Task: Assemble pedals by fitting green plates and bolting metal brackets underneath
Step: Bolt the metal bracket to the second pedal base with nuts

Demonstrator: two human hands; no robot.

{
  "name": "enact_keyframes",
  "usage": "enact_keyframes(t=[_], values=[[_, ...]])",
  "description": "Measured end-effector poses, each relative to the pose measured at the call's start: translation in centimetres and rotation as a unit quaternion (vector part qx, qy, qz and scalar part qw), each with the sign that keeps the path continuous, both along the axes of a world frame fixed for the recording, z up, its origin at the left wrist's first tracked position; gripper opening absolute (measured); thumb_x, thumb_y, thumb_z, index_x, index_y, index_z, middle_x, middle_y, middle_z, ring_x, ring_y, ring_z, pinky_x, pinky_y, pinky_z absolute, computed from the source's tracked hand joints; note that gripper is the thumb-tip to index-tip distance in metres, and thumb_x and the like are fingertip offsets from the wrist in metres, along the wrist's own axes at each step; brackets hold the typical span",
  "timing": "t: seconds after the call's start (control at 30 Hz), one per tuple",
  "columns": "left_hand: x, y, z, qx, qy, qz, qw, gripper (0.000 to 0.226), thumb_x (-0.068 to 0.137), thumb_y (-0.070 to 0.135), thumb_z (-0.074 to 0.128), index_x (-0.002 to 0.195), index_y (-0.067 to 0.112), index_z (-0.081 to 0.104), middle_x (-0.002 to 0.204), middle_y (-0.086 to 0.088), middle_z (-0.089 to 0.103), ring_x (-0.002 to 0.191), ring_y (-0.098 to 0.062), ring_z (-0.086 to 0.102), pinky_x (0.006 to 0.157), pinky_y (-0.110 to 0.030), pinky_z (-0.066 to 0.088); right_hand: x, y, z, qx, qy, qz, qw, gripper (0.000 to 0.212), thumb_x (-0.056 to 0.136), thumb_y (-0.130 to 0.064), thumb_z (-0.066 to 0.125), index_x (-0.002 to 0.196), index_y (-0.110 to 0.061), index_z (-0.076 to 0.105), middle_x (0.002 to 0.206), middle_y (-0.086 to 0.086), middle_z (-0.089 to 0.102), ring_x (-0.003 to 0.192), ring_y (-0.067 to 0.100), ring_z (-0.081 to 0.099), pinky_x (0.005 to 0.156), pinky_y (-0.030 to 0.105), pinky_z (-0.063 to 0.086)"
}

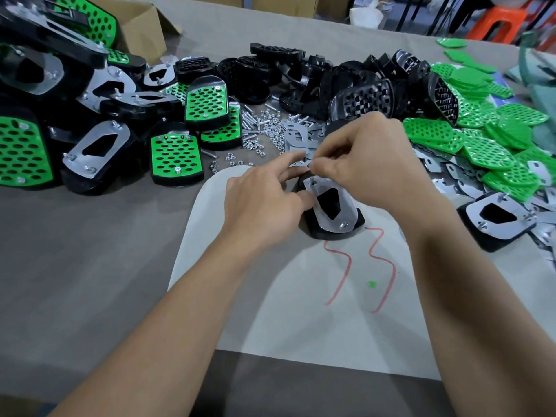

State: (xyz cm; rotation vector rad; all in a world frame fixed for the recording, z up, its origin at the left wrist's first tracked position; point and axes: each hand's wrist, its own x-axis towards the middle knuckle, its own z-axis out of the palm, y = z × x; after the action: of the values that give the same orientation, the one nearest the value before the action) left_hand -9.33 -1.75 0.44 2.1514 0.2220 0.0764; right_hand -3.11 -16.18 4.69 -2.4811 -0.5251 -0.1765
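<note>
A black pedal [334,231] lies upside down on a white sheet [301,296] at mid-table, with a metal bracket [343,210] seated on its underside and a bolt end showing at the near corner. My left hand [264,203] holds the pedal's left side, thumb against the bracket's edge. My right hand [370,164] hovers over the pedal's far end and pinches something small at the far bolt; what it pinches is too small to tell.
Finished green-plated pedals [176,159] pile up at the left. Bare black pedals [355,94] lie at the back, loose nuts and bolts [258,127] between. Green plates [481,139] and flat brackets [451,179] heap at the right, beside another upturned pedal [499,221]. A cardboard box [141,28] stands far left.
</note>
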Motion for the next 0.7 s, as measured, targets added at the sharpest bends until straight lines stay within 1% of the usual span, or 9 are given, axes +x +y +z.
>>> enact_keyframes(t=[0.03,0.1,0.2,0.27,0.37,0.47,0.6,0.7], values=[[0.0,0.0,-0.1,-0.006,0.003,0.003,1.0,0.071,0.062,0.049,0.061,0.133,0.052,0.058,0.117,0.032,0.07,0.119,-0.003,0.061,0.108,-0.041,0.041,0.0,-0.3,0.0,0.015,0.008,-0.008,1.0,0.008,0.075,-0.022,0.08,0.069,-0.027,0.08,0.057,-0.015,0.067,0.056,-0.002,0.061,0.047,0.007,0.039],[0.0,0.0,-0.1,-0.01,0.004,0.005,1.0,0.071,0.062,0.048,0.062,0.133,0.052,0.057,0.118,0.033,0.069,0.121,-0.002,0.06,0.11,-0.041,0.04,-0.2,-0.7,-0.1,0.01,0.024,-0.005,1.0,0.011,0.076,-0.021,0.08,0.069,-0.029,0.08,0.058,-0.021,0.067,0.054,-0.004,0.06,0.047,0.006,0.039],[0.1,0.0,-0.3,-0.007,0.004,0.004,1.0,0.07,0.062,0.045,0.063,0.131,0.053,0.058,0.117,0.034,0.069,0.12,-0.001,0.061,0.11,-0.04,0.04,-0.4,-0.6,-0.2,-0.003,0.028,0.006,1.0,0.014,0.076,-0.019,0.079,0.069,-0.031,0.08,0.056,-0.014,0.068,0.058,-0.004,0.061,0.049,0.006,0.04],[0.1,0.0,-0.3,-0.007,0.003,0.004,1.0,0.069,0.061,0.044,0.063,0.13,0.053,0.059,0.117,0.033,0.069,0.12,-0.001,0.06,0.11,-0.04,0.04,-0.6,-0.5,-0.2,0.006,0.023,0.003,1.0,0.016,0.075,-0.019,0.08,0.068,-0.033,0.079,0.058,-0.013,0.068,0.057,-0.004,0.061,0.049,0.006,0.04],[0.1,0.0,-0.4,-0.005,0.004,0.003,1.0,0.068,0.062,0.045,0.062,0.13,0.053,0.059,0.117,0.034,0.069,0.121,-0.001,0.06,0.109,-0.041,0.04,-0.7,-0.3,-0.2,0.036,0.013,-0.012,0.999,0.02,0.073,-0.018,0.083,0.064,-0.035,0.076,0.055,-0.014,0.067,0.055,-0.002,0.061,0.05,0.006,0.041],[0.2,0.1,-0.4,-0.002,0.0,0.004,1.0,0.067,0.062,0.046,0.061,0.128,0.052,0.06,0.116,0.033,0.069,0.12,-0.001,0.06,0.109,-0.041,0.041,-1.0,0.0,-0.4,0.031,0.006,-0.013,0.999,0.021,0.071,-0.016,0.082,0.065,-0.035,0.077,0.056,-0.016,0.066,0.058,-0.002,0.063,0.052,0.005,0.041],[0.2,0.0,-0.4,-0.004,0.002,0.006,1.0,0.066,0.061,0.045,0.062,0.127,0.053,0.06,0.115,0.034,0.069,0.118,-0.002,0.061,0.108,-0.041,0.041,-1.1,0.0,-0.7,0.042,0.018,-0.009,0.999,0.028,0.07,-0.013,0.083,0.061,-0.038,0.074,0.057,-0.019,0.067,0.059,-0.004,0.064,0.054,0.005,0.043],[0.2,0.0,-0.4,-0.003,0.003,0.005,1.0,0.067,0.062,0.045,0.063,0.129,0.053,0.06,0.116,0.034,0.069,0.118,-0.002,0.061,0.108,-0.041,0.042,-1.0,-0.2,-0.7,0.045,0.033,0.005,0.998,0.027,0.071,-0.014,0.083,0.063,-0.038,0.075,0.059,-0.02,0.067,0.058,-0.005,0.063,0.053,0.005,0.042]])
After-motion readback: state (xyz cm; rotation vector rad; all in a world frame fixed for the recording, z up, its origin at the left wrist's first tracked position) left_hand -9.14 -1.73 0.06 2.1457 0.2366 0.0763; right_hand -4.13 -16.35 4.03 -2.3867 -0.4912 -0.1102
